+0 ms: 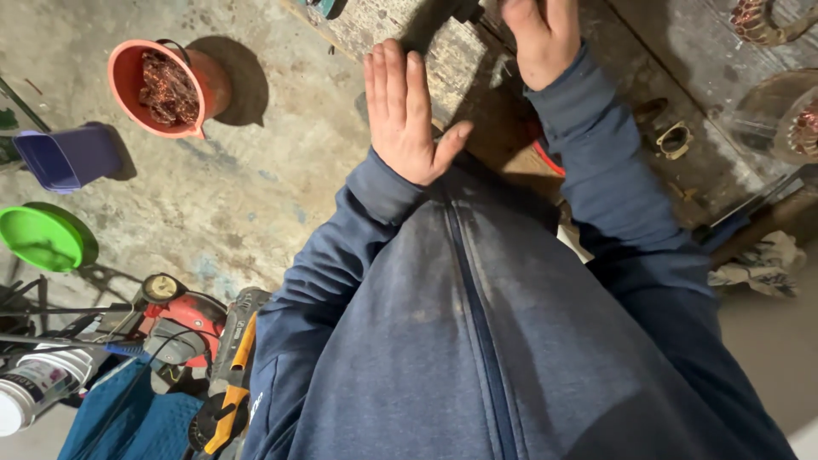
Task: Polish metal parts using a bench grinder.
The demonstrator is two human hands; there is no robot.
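Observation:
My left hand is held flat and open in front of my blue zip jacket, fingers together, thumb out, holding nothing. It hovers over the edge of a worn wooden workbench. My right hand reaches up over the bench at the top edge of the view; its fingertips are cut off, so what it touches is hidden. A small brass ring part lies on the bench to the right of my right sleeve.
On the concrete floor at left stand an orange bucket holding copper scrap, a purple bin and a green lid. Power tools, cables and a white jar lie at lower left. Copper coils sit at right.

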